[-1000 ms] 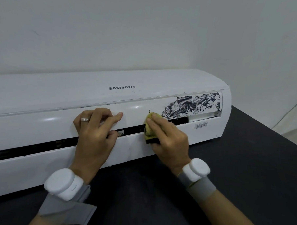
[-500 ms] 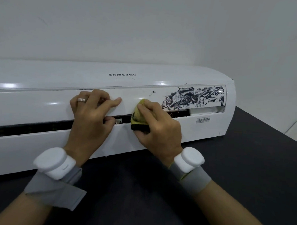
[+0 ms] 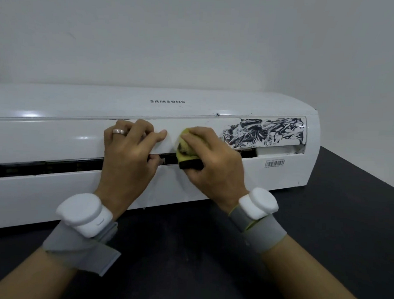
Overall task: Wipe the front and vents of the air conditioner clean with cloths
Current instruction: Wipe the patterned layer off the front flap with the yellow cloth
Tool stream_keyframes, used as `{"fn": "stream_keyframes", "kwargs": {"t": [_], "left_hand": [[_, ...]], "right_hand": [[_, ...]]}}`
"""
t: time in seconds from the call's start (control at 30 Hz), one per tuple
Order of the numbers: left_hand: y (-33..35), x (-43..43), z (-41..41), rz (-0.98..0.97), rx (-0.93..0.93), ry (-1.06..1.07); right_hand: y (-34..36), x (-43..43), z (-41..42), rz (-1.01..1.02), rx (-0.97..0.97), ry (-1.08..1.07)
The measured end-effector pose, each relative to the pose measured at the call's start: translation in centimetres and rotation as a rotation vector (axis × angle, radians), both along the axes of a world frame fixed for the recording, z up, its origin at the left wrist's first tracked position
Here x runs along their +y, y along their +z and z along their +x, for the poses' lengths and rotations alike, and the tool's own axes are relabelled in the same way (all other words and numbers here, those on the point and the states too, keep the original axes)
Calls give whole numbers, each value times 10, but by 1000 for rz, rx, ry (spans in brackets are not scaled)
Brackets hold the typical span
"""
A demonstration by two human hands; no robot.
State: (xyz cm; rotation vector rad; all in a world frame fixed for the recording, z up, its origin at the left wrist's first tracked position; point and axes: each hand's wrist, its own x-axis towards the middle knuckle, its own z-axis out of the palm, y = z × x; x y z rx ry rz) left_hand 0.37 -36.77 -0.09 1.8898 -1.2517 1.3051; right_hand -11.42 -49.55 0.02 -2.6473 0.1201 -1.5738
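The white air conditioner (image 3: 92, 99) lies lengthwise on our black tabletop (image 3: 323, 222), its front turned toward us. Our left hand (image 3: 128, 155) grips the long front flap (image 3: 45, 142), with the fingers (image 3: 145, 126) curled over its upper edge and the thumb tucked in at the dark vent slot (image 3: 55, 167) below. Just beside it, our right hand (image 3: 213, 163) holds a yellow sponge (image 3: 184, 153) with a dark underside, fingers closed around it, pressing it against the flap's lower edge at the slot. To the right of the sponge, a patch of black smears (image 3: 264, 132) covers the flap's end. A barcode sticker (image 3: 274, 163) sits below that patch. We wear a ring (image 3: 118, 131) on the left hand.
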Motion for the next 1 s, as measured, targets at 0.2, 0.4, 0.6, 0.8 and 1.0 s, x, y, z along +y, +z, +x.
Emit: {"fn": "stream_keyframes", "kwargs": {"t": [0.2, 0.4, 0.6, 0.8, 1.0], "left_hand": [[0, -1, -3, 19, -5, 3], [5, -13, -12, 28, -26, -30], [3, -15, -13, 9, 2, -56], [2, -15, -7, -1, -21, -63], [2, -14, -6, 9, -11, -71]], "right_hand": [[5, -2, 1, 128, -26, -115], [5, 7, -3, 33, 100, -102], [23, 2, 6, 233, 141, -585], [21, 18, 11, 100, 222, -426], [36, 3, 20, 362, 157, -751]]}}
